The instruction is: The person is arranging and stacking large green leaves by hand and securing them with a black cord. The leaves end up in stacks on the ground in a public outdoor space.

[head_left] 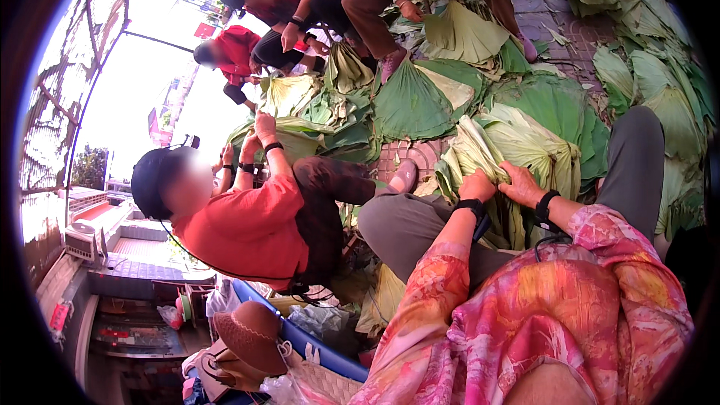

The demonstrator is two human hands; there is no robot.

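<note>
My left hand (477, 184) and my right hand (523, 183) both grip a folded bundle of large pale green leaves (510, 151) resting between my knees. Each wrist wears a black band. My sleeves are pink and orange with a floral print. My grey trouser legs (405, 225) frame the bundle on both sides.
More big green leaves (420, 97) lie piled on the brick paving (405, 154) ahead. A person in an orange shirt (251, 229) sits at my left handling leaves. Other seated people (285, 0) work at the far side. A brown hat (251, 337) and bags lie at lower left.
</note>
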